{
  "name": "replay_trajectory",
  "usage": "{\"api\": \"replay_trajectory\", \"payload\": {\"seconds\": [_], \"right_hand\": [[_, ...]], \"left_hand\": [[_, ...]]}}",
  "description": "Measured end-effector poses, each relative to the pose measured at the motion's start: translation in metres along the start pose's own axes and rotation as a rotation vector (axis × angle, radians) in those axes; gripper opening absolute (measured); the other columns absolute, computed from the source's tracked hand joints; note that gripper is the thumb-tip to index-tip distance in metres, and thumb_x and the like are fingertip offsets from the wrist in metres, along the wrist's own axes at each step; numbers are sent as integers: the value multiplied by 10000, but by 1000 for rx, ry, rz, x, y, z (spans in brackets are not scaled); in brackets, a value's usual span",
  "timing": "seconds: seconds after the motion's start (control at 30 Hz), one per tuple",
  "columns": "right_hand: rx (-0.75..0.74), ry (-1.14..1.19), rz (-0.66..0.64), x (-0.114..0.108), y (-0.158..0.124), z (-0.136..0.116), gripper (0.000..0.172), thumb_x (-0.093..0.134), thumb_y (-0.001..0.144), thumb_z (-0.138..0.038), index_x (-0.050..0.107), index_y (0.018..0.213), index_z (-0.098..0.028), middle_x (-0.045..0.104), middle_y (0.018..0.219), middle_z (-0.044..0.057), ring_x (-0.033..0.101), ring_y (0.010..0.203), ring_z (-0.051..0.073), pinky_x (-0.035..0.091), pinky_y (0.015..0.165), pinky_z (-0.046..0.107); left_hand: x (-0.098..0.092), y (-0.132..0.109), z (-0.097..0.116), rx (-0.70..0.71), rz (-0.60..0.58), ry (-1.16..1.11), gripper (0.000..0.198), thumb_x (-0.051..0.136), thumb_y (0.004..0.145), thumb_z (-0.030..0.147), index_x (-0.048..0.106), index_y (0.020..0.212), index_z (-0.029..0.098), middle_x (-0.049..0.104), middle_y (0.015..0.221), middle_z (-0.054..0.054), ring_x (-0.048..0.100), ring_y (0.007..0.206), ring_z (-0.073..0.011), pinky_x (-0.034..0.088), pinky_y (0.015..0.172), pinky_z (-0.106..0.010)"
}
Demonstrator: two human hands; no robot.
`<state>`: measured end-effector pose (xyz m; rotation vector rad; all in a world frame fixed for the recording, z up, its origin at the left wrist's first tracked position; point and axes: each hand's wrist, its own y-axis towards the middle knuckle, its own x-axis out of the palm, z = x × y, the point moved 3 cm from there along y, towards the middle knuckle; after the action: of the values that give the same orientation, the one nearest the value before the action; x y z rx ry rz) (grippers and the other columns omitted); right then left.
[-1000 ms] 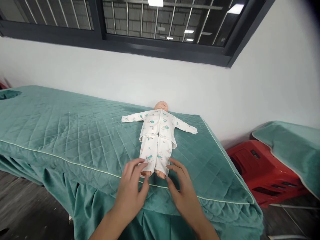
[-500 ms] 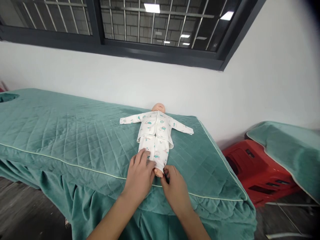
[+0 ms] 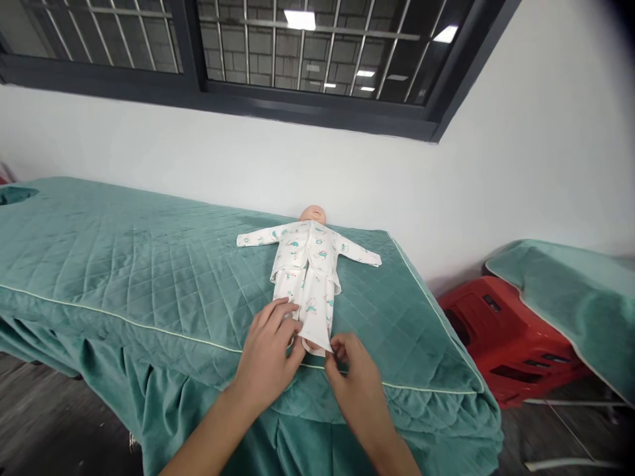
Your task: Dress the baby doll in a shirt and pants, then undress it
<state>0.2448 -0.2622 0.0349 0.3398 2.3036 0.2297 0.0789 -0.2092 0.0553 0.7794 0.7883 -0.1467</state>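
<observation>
A baby doll [image 3: 313,213] lies on its back on a green quilted bed cover [image 3: 163,264], head toward the wall and sleeves spread out. It wears a white printed jacket [image 3: 308,246] and matching white baby trousers [image 3: 313,304]. My left hand [image 3: 270,350] pinches the left edge of one trouser cuff between thumb and fingers. At that cuff's right corner, my right hand [image 3: 358,383] grips the hem between thumb and forefinger. The cuff is stretched wide between both hands, and part of the doll's foot shows in its opening. My left fingers partly hide the other leg.
Behind the bed stands a white wall [image 3: 149,149] with a dark-framed barred window [image 3: 317,109] above. To the right are a red plastic object [image 3: 501,337] and another green cover [image 3: 570,291]. The bed's piped front edge runs just below my hands.
My right hand has drawn the trouser cuff outward to the right and slightly down, so the hem is now stretched open. The left hand has shifted slightly left.
</observation>
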Motion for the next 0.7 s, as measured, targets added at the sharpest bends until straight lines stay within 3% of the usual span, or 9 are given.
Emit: {"api": "replay_trajectory", "payload": {"seconds": [0.23, 0.4, 0.57, 0.7], "right_hand": [[-38, -21, -45, 18, -9, 14, 105, 452, 909, -173, 546, 919, -219, 578, 917, 43, 569, 872, 202, 460, 768, 322], [-43, 83, -74, 6, -7, 15, 247, 436, 843, -83, 559, 998, -231, 590, 1021, 49, 578, 953, 193, 482, 828, 319], [3, 220, 54, -10, 26, 40, 247, 521, 829, -178, 583, 1064, -223, 607, 1151, 75, 578, 1079, 224, 500, 877, 358], [250, 433, 157, -15, 90, 73, 317, 673, 786, -333, 626, 1078, -219, 648, 1193, 80, 584, 1149, 257, 449, 1022, 426]], "left_hand": [[10, -16, -2, 52, -38, 120, 158, 501, 886, 102, 585, 994, 181, 561, 1313, -99, 391, 1347, -275, 391, 1066, -477], [4, -19, -17, -21, 0, -84, 169, 522, 925, 196, 582, 1082, 217, 503, 1383, -94, 392, 1348, -252, 395, 1074, -441], [-2, 5, -65, -322, 175, -374, 187, 519, 942, 309, 626, 1084, 249, 560, 1316, -71, 503, 1250, -225, 381, 1080, -409], [10, 52, -117, -681, 271, -701, 272, 647, 856, 415, 674, 1068, 246, 636, 1243, -73, 548, 1209, -258, 405, 1048, -382]]}}
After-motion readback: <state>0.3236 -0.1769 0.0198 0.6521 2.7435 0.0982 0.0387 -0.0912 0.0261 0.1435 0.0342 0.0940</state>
